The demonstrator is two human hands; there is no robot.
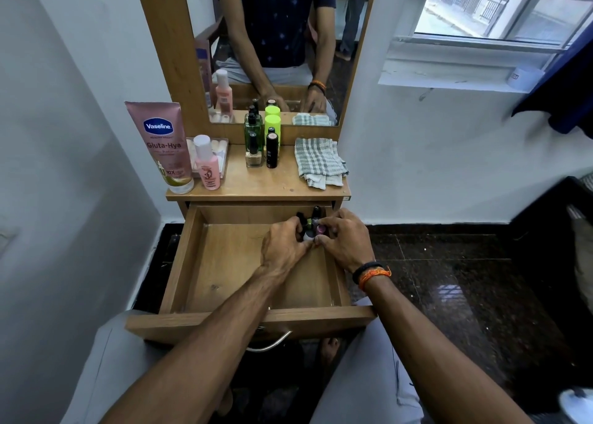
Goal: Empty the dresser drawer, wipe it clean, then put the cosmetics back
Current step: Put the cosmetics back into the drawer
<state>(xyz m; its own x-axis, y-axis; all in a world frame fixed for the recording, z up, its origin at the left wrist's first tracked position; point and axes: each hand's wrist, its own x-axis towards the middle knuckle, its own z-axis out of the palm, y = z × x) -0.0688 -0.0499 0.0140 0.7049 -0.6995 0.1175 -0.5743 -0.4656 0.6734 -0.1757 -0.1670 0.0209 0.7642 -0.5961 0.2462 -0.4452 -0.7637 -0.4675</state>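
The wooden drawer (224,272) is pulled out wide, its floor mostly bare. In its far right corner stands a cluster of small nail polish bottles (316,223), dark and pink ones. My left hand (284,245) and my right hand (345,242) are cupped around this cluster from both sides, thumbs touching in front of it. On the dresser top (266,182) stand a pink Vaseline tube (163,144), a pink bottle (207,163), a green glass bottle (253,134), a lime-capped bottle (272,125), a black tube (272,150) and a clear box (221,149).
A checked grey-and-white cloth (319,162) lies on the right of the dresser top. A mirror (276,44) rises behind it. White walls flank the dresser; a dark glossy floor (449,279) spreads to the right. The drawer's metal handle (272,343) is above my knees.
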